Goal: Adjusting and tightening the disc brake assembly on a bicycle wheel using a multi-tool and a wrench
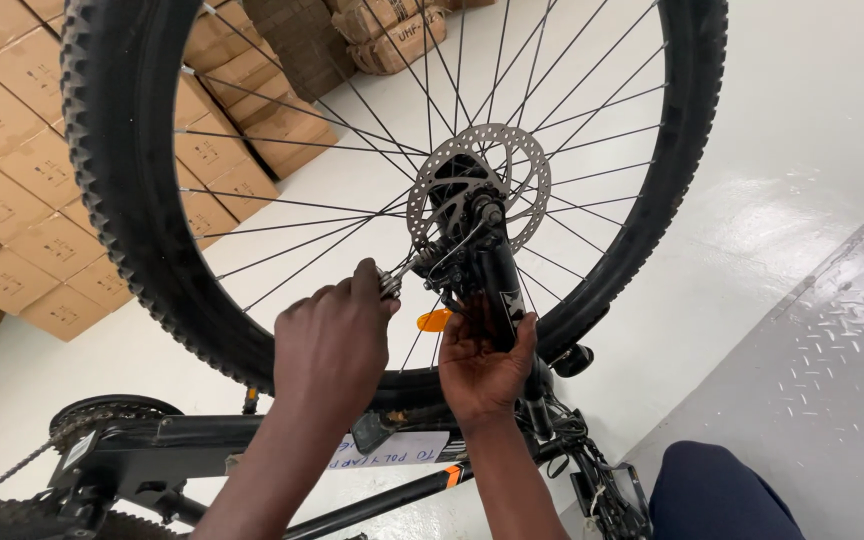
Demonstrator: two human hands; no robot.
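A white floor point(812, 130) carries stacked cardboard boxes point(12, 150) and a metal tread plate point(832, 380).

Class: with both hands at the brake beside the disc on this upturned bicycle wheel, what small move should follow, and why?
Probably a small turn of the tool in the left hand, since its tip sits at the brake caliper beside the disc rotor, while the right hand steadies the fork leg.
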